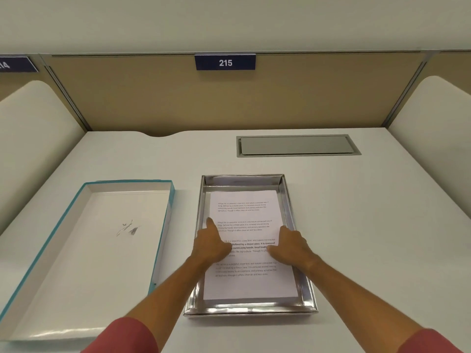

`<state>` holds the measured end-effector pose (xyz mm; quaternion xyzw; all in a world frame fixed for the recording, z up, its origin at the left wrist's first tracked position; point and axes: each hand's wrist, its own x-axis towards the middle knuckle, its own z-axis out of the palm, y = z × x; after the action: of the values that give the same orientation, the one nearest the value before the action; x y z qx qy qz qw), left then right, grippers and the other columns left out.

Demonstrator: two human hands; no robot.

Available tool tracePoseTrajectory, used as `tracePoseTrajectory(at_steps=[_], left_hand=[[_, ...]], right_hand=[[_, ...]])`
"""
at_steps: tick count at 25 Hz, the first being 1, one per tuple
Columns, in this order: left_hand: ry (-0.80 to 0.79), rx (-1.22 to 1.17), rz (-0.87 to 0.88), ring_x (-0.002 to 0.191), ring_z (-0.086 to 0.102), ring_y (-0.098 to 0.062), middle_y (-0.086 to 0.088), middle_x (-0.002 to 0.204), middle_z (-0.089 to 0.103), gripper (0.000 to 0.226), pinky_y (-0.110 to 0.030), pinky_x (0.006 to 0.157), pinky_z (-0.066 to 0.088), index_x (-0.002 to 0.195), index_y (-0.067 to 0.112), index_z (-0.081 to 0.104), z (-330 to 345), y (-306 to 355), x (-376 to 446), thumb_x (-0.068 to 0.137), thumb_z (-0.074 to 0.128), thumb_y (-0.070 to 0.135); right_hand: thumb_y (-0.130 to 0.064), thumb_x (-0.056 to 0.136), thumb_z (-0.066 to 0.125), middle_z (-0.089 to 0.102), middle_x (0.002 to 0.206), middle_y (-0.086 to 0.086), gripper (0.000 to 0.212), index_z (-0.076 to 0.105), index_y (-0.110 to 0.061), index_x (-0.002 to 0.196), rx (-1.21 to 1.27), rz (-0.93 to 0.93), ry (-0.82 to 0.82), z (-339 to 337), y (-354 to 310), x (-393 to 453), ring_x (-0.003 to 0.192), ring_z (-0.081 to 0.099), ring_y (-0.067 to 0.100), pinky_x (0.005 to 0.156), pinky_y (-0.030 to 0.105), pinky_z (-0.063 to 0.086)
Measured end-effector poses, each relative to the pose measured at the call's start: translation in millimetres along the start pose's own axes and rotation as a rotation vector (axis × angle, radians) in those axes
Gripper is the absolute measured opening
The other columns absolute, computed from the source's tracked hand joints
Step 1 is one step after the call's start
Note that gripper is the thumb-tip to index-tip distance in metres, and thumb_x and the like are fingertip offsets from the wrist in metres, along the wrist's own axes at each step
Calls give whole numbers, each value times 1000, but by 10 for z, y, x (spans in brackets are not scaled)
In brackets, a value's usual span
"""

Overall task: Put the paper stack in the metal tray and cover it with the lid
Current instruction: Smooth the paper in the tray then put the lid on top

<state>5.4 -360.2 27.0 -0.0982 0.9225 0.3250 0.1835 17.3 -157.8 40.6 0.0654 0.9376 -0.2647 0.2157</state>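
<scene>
A shiny metal tray [251, 309] stands on the white desk, just in front of me. Inside it lies the paper stack [246, 207], white sheets with printed paragraphs, its near end close to the tray's front wall. My left hand [212, 244] rests on the stack's left side with the forefinger stretched along the left edge. On the stack's right side, my right hand [290, 247] presses down with the thumb on the top sheet. The lid [84, 250], white inside with a teal rim, lies upside down to the tray's left.
A grey flap cover [297, 145] is set into the desk [369, 225] behind the tray. Tan partition panels close the back, with a blue sign reading 215 [225, 62]. Cream side dividers [33, 149] stand left and right.
</scene>
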Motion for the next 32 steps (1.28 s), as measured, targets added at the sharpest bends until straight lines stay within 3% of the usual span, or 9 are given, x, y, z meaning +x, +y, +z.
tracePoseTrajectory(at_steps=[2,5,8,17,22,26,29,32], left_hand=[[-88,55,40,110,59,-23,-10,135,51,109,-31,86,54,152,12,3,88,-110,-155,75,77,32],[-217,207,41,130,42,-27,-13,145,33,132,-39,104,46,151,19,-18,208,-273,-376,67,80,42],[-229,329,60,134,32,-26,-13,144,25,136,-40,109,39,148,23,-26,298,-359,-555,67,81,40],[-180,433,50,136,25,-26,-14,145,17,128,-38,111,35,148,21,-27,378,-328,-596,75,78,29],[-167,425,50,137,24,-25,-14,146,16,126,-36,112,34,148,20,-27,369,-304,-612,77,76,29],[-233,358,-20,137,29,-28,-13,146,22,134,-41,112,36,149,20,-24,316,-275,-526,67,80,43],[-226,101,-32,125,51,-27,-7,140,46,133,-40,100,50,151,19,11,137,-193,-408,47,77,70],[-125,-232,-50,117,60,-27,-1,131,61,87,-38,97,50,134,20,49,-97,-7,-213,68,61,76]], right_hand=[[-34,81,69,62,126,7,70,34,-9,136,1,-46,-67,88,107,-112,104,64,24,80,27,55],[-38,74,78,48,140,13,117,-3,-13,154,-106,-67,-211,194,223,-274,120,55,27,95,30,50],[-34,72,82,30,144,20,129,-19,-20,152,-228,-87,-263,257,266,-389,133,37,32,106,33,40],[-24,77,78,32,134,19,122,-17,-18,153,-390,-161,-101,442,277,-482,128,35,31,102,37,44],[-25,77,78,30,137,18,122,-18,-18,152,-354,-148,-92,436,274,-493,128,34,29,103,36,43],[-27,78,77,29,144,22,122,-19,-14,152,-290,-112,-230,275,195,-468,135,33,33,107,36,39],[-34,76,77,46,143,17,112,2,-7,153,-131,-34,-256,57,118,-283,126,50,29,100,33,47],[-45,80,71,60,133,7,70,44,-12,135,195,-9,-101,-127,26,-91,115,60,23,93,31,51]])
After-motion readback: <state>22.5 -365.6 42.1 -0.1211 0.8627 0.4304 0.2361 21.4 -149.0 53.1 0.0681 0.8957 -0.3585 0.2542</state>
